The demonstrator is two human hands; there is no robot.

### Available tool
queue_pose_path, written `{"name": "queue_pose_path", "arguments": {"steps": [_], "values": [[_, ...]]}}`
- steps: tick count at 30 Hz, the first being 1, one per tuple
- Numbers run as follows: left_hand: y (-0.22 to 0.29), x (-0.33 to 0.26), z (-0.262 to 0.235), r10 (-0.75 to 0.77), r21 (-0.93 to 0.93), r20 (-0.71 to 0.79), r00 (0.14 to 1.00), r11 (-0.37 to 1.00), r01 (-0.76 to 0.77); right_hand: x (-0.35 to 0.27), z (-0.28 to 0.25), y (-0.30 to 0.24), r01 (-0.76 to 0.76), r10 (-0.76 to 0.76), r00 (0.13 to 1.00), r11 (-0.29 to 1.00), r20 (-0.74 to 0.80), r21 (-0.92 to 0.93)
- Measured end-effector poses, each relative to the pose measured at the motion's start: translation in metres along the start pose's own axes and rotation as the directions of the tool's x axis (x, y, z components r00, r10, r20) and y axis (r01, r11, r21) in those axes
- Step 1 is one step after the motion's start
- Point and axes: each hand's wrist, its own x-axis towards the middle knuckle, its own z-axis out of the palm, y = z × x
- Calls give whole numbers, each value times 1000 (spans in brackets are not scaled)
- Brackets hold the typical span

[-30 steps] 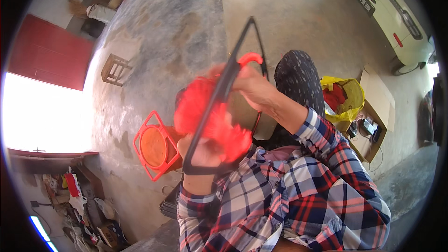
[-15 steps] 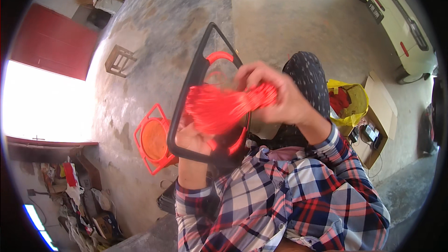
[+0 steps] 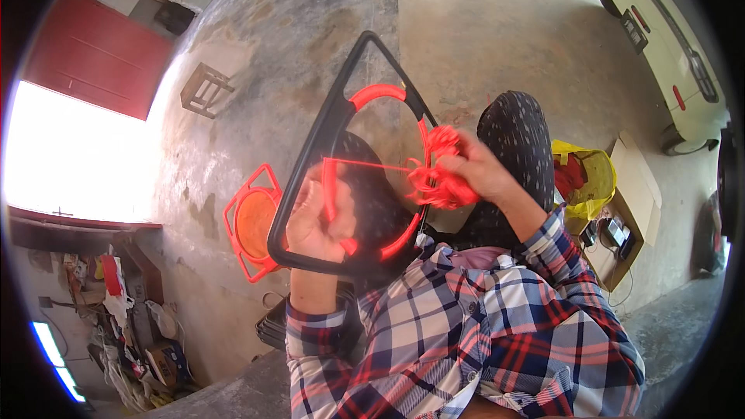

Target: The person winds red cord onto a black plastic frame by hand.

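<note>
Over my lap stands a black triangular frame (image 3: 320, 126) with rounded corners and a ring inside it. Red wrapping (image 3: 378, 94) covers several stretches of that ring. My left hand (image 3: 314, 221) is closed around the ring's left side, where a red-wrapped strip shows beside the fingers. At the frame's right side, my right hand (image 3: 475, 164) grips a loose bundle of red cord (image 3: 439, 178). One thin red strand (image 3: 372, 164) runs taut across the ring's opening, from the left-hand strip to the bundle.
An orange-red plastic stool (image 3: 254, 225) stands left of the frame, a small wooden stool (image 3: 206, 90) farther off. On my right are a yellow bag (image 3: 594, 185) with red material and an open cardboard box (image 3: 638, 202) holding devices. A pale van (image 3: 660, 39) is parked far right.
My right hand has moved slightly right and down with the red cord, which no longer covers the ring. A strand now stretches tight between the hands. My left hand keeps holding the ring.
</note>
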Motion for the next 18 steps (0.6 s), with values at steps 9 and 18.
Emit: {"name": "queue_pose_path", "arguments": {"steps": [9, 18], "values": [[-12, -5, 58, -1, 314, 17, 1000, 949, -4, 43, 63, -38, -35, 34, 989, 999, 143, 0], [-23, -10, 53, -305, 681, 5, 952, 698, 220, 36, 77, -97, 120, -404, 590, 900, 699, 419]]}}
